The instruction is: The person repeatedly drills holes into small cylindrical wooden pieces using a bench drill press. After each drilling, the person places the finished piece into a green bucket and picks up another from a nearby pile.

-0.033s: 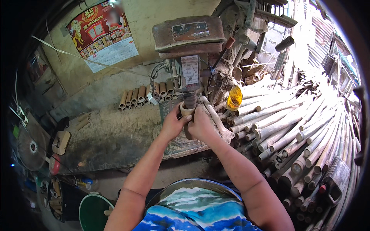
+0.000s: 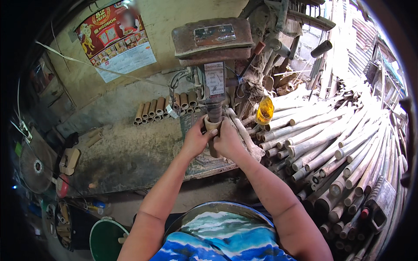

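Note:
Both my hands grip a short bamboo tube (image 2: 213, 150) beneath the drill press (image 2: 212, 39). My left hand (image 2: 194, 138) closes around its left side, thumb across the front near the upper rim. From the right, my right hand (image 2: 227, 140) wraps it with curled fingers. The tube stands roughly upright, its upper end meeting the dark ribbed spindle (image 2: 214, 114) of the press. Whether the spindle reaches inside the tube is hard to make out. Below the tube lies the dusty metal base of the press (image 2: 198, 167), partly hidden by my hands.
Several cut bamboo tubes (image 2: 160, 105) are stacked at the back of the dusty workbench (image 2: 130, 150). Long bamboo poles (image 2: 313, 150) fill the right side. A yellow container (image 2: 264, 111) hangs beside the press. At lower left are a fan (image 2: 38, 166) and a green bucket (image 2: 104, 237).

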